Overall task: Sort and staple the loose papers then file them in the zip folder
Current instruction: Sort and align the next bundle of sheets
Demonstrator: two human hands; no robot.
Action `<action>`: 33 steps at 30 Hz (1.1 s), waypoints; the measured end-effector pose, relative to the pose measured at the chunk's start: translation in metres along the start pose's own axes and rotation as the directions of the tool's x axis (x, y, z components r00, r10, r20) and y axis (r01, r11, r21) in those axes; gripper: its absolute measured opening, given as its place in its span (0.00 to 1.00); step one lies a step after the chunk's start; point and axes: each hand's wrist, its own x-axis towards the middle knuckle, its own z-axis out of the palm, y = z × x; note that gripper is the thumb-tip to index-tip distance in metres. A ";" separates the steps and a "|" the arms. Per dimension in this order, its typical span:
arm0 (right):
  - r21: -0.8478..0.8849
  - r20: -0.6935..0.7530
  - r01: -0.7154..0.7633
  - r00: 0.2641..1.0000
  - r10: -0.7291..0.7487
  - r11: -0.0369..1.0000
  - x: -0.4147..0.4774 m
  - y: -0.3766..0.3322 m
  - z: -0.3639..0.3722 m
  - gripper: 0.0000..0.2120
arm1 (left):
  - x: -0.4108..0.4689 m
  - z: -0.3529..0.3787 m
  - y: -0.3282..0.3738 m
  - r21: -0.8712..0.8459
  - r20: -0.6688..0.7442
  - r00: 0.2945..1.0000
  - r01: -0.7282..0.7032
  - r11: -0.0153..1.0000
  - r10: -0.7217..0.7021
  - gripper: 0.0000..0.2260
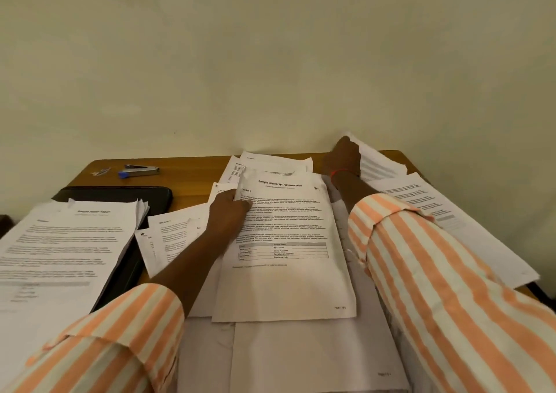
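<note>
My left hand point(230, 212) pinches the left edge of the internship document point(288, 242) — it lies atop loose papers point(168, 233). My right hand point(343, 159) rests on a far sheet point(377, 164) by the wall, fingers hidden. The stapler point(140, 171) sits far left, beyond the black folder point(126, 195).

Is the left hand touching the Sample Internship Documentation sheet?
Touching. The head view shows the left hand pinching the curled edge of the Sample Internship Documentation sheet.

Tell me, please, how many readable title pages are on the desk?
2: the Internship Documentation page at the centre, held by the left hand, and the Health Report page atop the left stack. Others may be hidden.
</note>
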 end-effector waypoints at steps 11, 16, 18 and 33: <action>-0.080 -0.014 0.745 0.663 -0.748 0.662 -0.037 -0.107 -0.125 0.16 | -0.044 -0.026 0.035 -0.120 -0.043 0.998 -0.040 0.992 0.035 0.09; -0.121 0.506 0.720 0.637 -0.581 0.683 -0.137 -0.128 -0.102 0.13 | -0.076 -0.042 0.018 -0.160 -0.136 0.991 -0.015 0.987 -0.007 0.09; -0.108 0.612 0.682 0.619 -0.492 0.723 -0.189 -0.125 -0.082 0.12 | -0.087 -0.044 0.007 -0.205 -0.145 0.988 0.014 0.979 -0.045 0.06; 0.138 0.108 -0.022 0.994 0.007 0.990 -0.218 -0.050 -0.071 0.31 | -0.129 -0.082 -0.014 -0.326 -0.037 0.999 -0.034 0.945 0.024 0.08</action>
